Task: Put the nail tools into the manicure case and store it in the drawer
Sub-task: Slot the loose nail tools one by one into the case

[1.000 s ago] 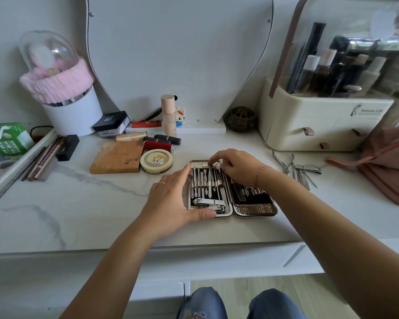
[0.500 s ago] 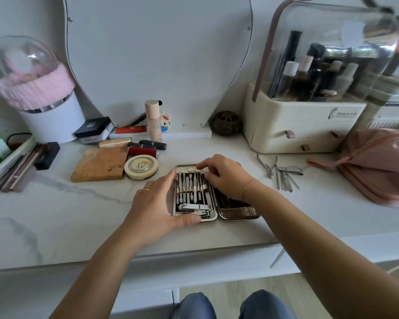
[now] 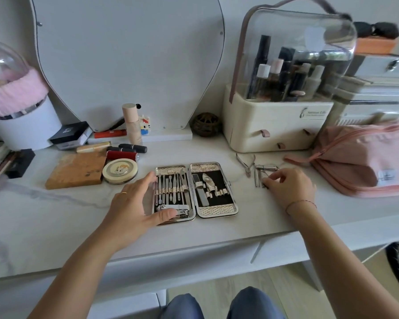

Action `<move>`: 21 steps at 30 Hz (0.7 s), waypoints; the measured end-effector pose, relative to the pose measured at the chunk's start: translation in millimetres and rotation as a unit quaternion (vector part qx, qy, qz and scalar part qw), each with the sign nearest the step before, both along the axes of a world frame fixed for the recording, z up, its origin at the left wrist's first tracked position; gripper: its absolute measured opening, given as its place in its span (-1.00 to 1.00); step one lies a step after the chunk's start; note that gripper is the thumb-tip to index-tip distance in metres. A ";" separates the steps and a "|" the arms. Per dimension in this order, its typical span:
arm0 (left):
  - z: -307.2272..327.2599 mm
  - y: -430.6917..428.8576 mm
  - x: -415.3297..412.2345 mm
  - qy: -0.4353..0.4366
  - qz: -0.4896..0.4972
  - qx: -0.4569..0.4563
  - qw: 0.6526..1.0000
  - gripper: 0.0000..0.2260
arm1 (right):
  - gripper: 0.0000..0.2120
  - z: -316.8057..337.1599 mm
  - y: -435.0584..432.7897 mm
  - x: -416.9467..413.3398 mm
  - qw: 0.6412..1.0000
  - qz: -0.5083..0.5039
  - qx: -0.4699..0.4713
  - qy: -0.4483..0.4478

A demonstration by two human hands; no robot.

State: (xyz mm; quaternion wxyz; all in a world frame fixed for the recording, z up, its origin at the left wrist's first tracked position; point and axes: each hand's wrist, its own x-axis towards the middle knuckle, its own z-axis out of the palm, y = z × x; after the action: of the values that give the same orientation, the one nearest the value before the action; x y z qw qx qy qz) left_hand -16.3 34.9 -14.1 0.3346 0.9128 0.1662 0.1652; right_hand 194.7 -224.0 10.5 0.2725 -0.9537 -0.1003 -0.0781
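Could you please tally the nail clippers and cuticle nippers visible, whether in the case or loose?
Nail clippers: 2 (cased clipper, loose clipper)
Cuticle nippers: 1 (loose nippers)
Total: 3

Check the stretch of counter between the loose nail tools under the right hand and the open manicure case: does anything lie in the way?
Nothing visible does. The loose tools lie on bare counter just right of the open manicure case, with the right hand at them. The case's right half has empty loops. The left hand rests on the case's left edge, away from that path.
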 end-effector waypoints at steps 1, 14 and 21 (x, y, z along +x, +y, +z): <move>-0.6 0.4 0.1 -0.001 0.001 -0.003 1.000 0.03 | -0.87 0.7 1.2 0.0 1.000 -0.002 -0.003 0.004; -4.4 3.6 1.7 -0.013 -0.004 -0.004 1.000 -0.05 | -0.93 10.0 -8.4 -1.6 0.996 0.018 0.031 0.087; -2.7 1.9 0.7 -0.011 -0.002 -0.008 1.000 -0.02 | -0.84 9.5 -2.4 -0.3 0.992 0.033 0.058 0.108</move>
State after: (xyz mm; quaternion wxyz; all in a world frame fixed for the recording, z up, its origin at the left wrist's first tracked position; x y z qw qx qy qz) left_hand -15.6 36.8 -16.8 0.3441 0.9085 0.1616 0.1735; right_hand 194.4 -226.4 19.9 0.3389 -0.9353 -0.0974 0.0288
